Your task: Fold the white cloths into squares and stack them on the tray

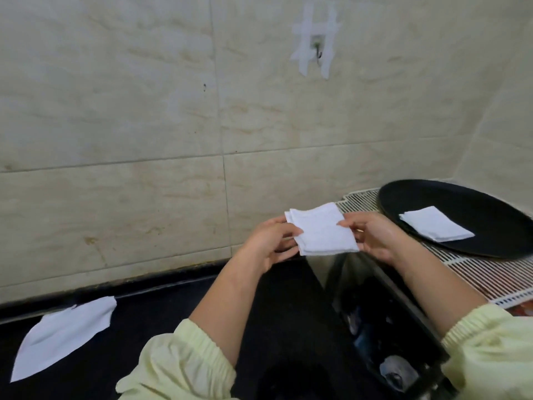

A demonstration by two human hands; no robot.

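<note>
Left hand (269,241) and right hand (372,236) pinch the folded white terry cloth (321,230) between them in mid-air; a loose grip could spring its layers open short of the round black tray (409,194) to the right.

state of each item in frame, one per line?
Held cloth: folded, in the air, pinched both sides.
Left hand: pinches its left edge.
Right hand: pinches its right edge.
Tray: on the rack, one cloth on it.
Tray cloth: folded square, lying flat.
Counter cloth: unfolded, lying flat.

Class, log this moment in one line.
left hand, right hand: pinch folded white cloth; round black tray: folded white square; dark counter: flat white cloth
</note>
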